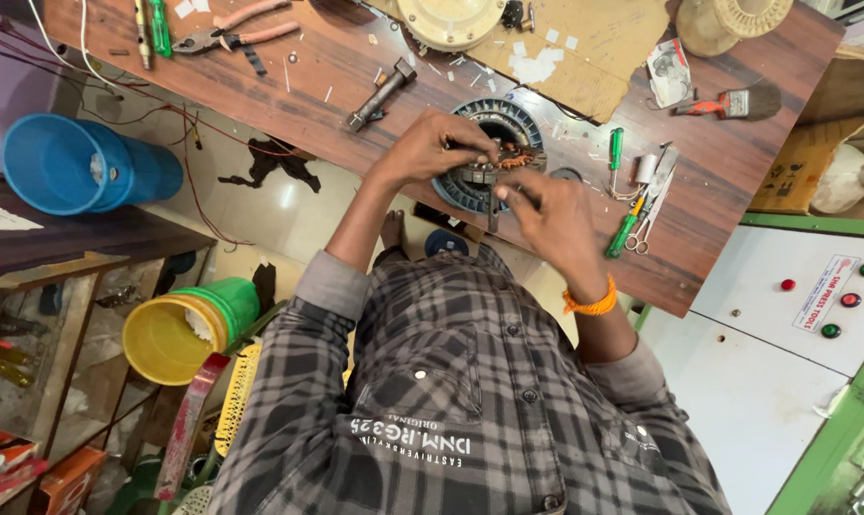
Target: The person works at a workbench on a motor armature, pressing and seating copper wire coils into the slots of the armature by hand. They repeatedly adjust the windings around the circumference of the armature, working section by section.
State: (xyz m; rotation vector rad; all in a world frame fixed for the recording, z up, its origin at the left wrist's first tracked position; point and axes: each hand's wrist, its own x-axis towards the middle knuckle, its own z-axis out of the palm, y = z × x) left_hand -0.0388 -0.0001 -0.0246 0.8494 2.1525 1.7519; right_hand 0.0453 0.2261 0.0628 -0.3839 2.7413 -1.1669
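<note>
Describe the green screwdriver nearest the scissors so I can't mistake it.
Start at the wooden bench and find the round stator under both hands. Just beside it, towards the white cabinet, lie scissors. The screwdriver lies along them, green handle with a yellow band; the other green one stands apart, with no band.

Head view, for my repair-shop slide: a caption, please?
Left hand and right hand hold a round motor part on a cluttered wooden bench.

A round motor stator [494,153], blue-grey at its ribbed outer ring with copper windings showing around its dark core, was seen lying flat near the edge of the wooden counter [718,181], partly covered by the hands that held it.
</note>
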